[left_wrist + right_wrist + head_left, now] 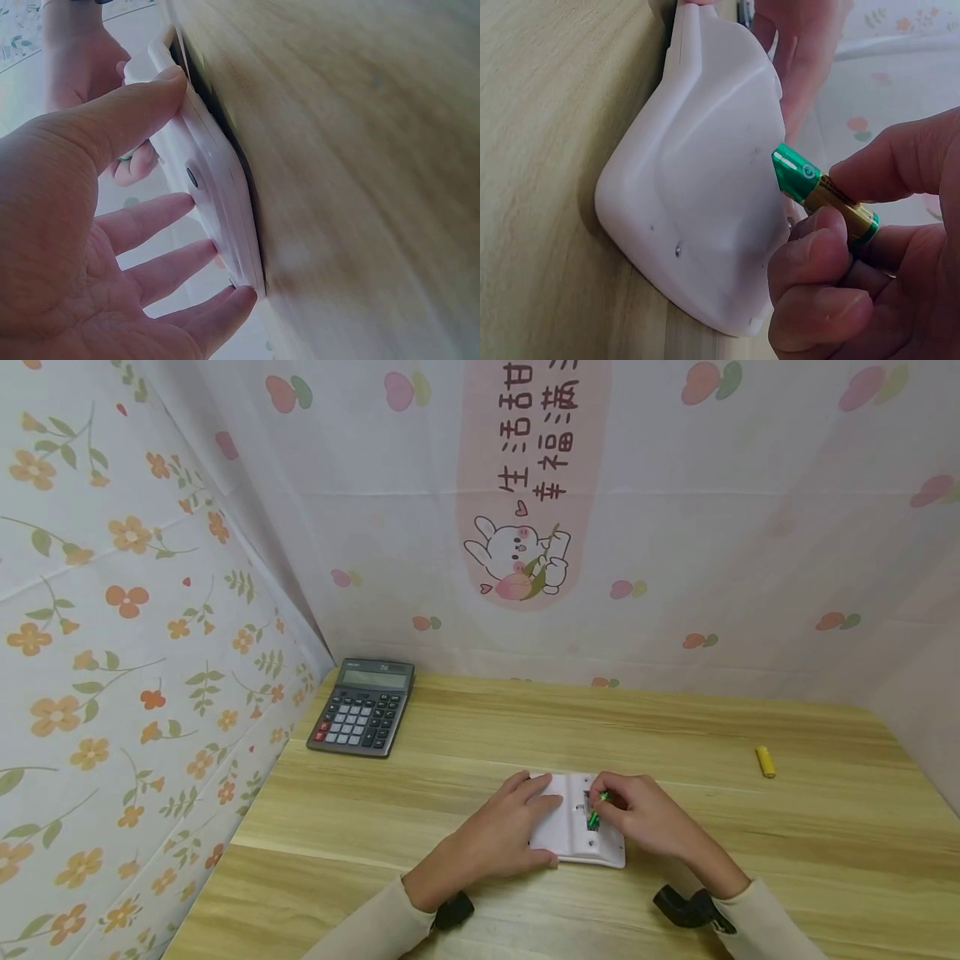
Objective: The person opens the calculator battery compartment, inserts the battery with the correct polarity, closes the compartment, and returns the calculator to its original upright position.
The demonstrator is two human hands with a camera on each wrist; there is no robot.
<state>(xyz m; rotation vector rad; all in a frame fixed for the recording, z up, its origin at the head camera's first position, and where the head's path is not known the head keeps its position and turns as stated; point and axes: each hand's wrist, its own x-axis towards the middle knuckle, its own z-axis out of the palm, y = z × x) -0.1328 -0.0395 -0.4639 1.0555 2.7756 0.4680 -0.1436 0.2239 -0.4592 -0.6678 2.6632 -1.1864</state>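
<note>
A white plastic device (553,835) lies with its back up on the wooden table, a narrow battery compartment (589,810) uncovered on its right part. My left hand (510,831) holds its left side, fingers spread toward the far edge and thumb at the near edge; in the left wrist view the fingertips (202,247) touch its side. My right hand (652,814) pinches a green and gold battery (829,199) between thumb and fingers. One end of the battery is right at the compartment; the curled fingers partly hide it from above.
A yellow battery (765,762) lies on the table to the right. At the back left corner stands a grey desk calculator (362,710). Printed cloth (390,527) hangs behind the table's back edge and along the left. Black straps (682,907) sit at both wrists.
</note>
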